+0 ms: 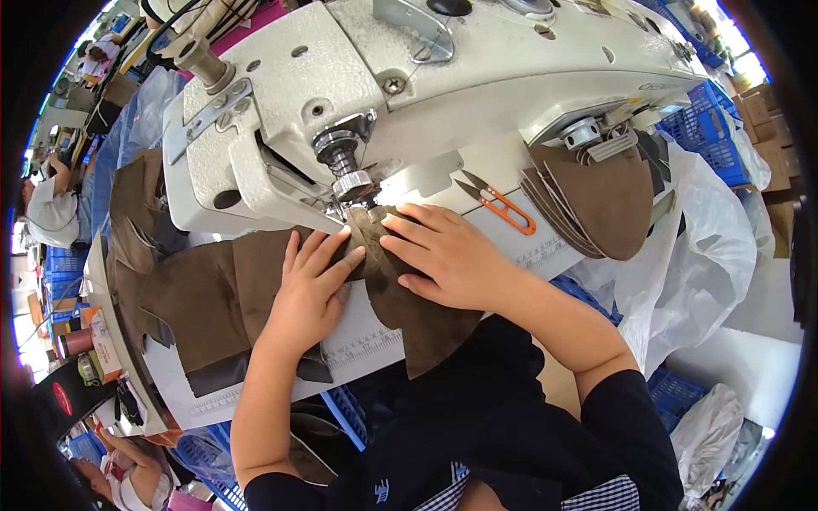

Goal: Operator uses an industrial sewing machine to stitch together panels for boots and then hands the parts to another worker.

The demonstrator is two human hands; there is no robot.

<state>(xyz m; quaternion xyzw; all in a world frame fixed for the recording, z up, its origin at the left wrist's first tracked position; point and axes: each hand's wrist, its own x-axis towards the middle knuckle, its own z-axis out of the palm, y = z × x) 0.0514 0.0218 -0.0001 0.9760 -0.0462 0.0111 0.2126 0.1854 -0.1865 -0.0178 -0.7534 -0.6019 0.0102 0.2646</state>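
Observation:
A white sewing machine [290, 77] spans the top of the view, its presser foot and needle area right above a brown fabric piece [439, 332]. My left hand [315, 285] lies on the brown cloth just left of the needle, fingers spread and pointing at it. On the other side my right hand [447, 255] rests flat on the same piece, fingers apart, fingertips close to the presser foot. More joined brown fabric [196, 289] stretches left over the table. The part of the cloth under the foot is mostly hidden.
Orange-handled thread snips [509, 215] lie right of the needle, beside a stack of cut brown pieces [601, 200]. A ruler strip [366, 347] runs along the table's front edge. Clear plastic bags [694, 255] hang at the right near a blue crate [707, 128]. Other people sit far left.

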